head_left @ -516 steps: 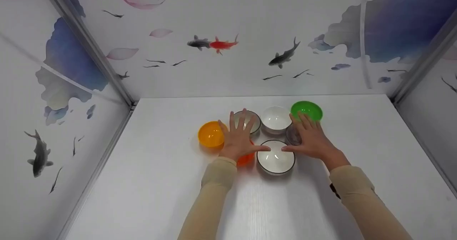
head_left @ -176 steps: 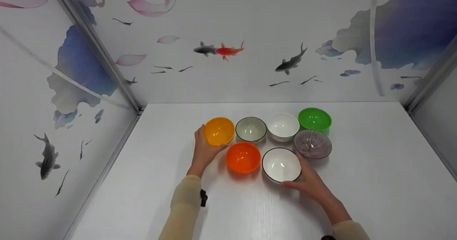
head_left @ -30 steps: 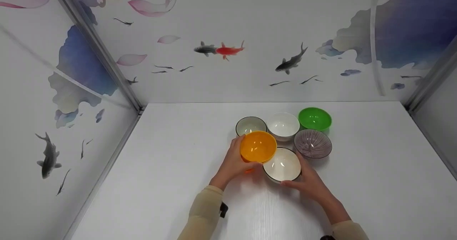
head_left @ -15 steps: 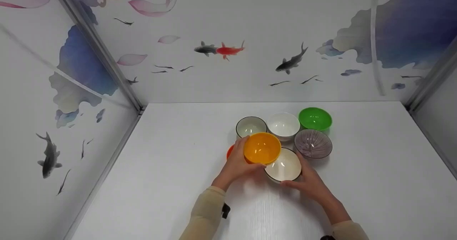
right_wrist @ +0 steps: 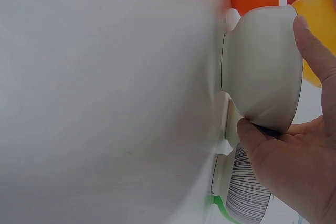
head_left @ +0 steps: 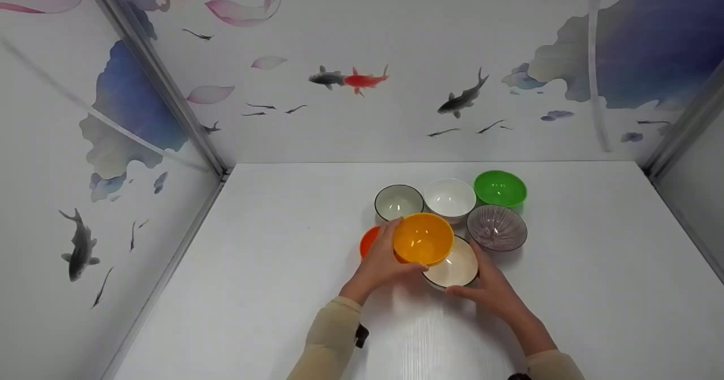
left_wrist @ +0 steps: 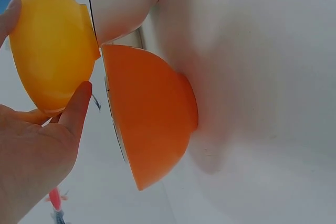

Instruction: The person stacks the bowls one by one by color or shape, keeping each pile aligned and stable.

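In the head view my left hand (head_left: 380, 261) grips a yellow bowl (head_left: 423, 238) by its left side, held above the table between an orange bowl (head_left: 369, 241) and a white bowl with a dark rim (head_left: 461, 267). The yellow bowl covers part of both. My right hand (head_left: 498, 289) holds the dark-rimmed white bowl at its right side, thumb at the near rim. From the left wrist view, the yellow bowl (left_wrist: 52, 51) hangs higher than the orange bowl (left_wrist: 147, 114). The right wrist view shows the white bowl (right_wrist: 265, 66) standing on the table.
Behind the hands stand a grey-green bowl (head_left: 399, 202), a plain white bowl (head_left: 450, 197) and a green bowl (head_left: 500, 189). A purple streaked bowl (head_left: 497, 228) is just beyond my right hand. Walls with painted fish surround the white table (head_left: 254, 289) at the back and sides.
The yellow bowl, lifted from the left of the group since the older view, has moved slightly right and nearer in my left hand, over the white bowl's edge. My right hand has stayed in place.
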The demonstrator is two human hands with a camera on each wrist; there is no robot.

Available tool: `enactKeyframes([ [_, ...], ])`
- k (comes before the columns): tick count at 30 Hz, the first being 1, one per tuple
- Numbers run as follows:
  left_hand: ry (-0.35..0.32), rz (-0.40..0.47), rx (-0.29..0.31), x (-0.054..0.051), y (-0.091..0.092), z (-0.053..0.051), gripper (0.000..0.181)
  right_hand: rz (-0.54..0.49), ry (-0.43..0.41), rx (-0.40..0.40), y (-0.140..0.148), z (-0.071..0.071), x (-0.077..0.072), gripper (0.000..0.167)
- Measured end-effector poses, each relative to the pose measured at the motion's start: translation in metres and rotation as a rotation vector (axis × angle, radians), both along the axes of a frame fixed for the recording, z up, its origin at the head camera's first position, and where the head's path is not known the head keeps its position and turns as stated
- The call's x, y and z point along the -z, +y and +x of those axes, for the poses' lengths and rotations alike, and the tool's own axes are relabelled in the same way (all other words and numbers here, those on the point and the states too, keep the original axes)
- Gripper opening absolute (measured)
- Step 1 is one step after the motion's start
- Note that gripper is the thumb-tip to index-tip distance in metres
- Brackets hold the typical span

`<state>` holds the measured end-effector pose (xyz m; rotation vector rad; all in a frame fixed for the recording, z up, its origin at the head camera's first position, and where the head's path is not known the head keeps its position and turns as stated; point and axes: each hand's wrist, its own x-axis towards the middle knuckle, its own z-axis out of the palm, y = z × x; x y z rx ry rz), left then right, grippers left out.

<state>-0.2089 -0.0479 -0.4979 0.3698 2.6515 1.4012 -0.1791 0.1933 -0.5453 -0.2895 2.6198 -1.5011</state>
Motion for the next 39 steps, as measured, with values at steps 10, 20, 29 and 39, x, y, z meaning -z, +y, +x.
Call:
enactKeyframes([
  [10, 0.023, 0.001, 0.049, -0.001, 0.005, 0.003, 0.099, -0.038, 0.009, -0.001, 0.0, 0.0, 0.003, 0.117],
  [20, -0.003, 0.0, 0.072, 0.004, 0.011, 0.008, 0.099, -0.017, 0.007, 0.005, 0.0, 0.0, 0.004, 0.115],
  [29, 0.016, -0.057, 0.091, 0.008, 0.018, 0.01, 0.1, -0.056, 0.036, -0.001, 0.0, 0.0, 0.005, 0.113],
  [39, -0.022, -0.069, 0.104, 0.014, 0.025, 0.012, 0.108, -0.076, 0.071, 0.008, 0.0, 0.001, 0.006, 0.11],
])
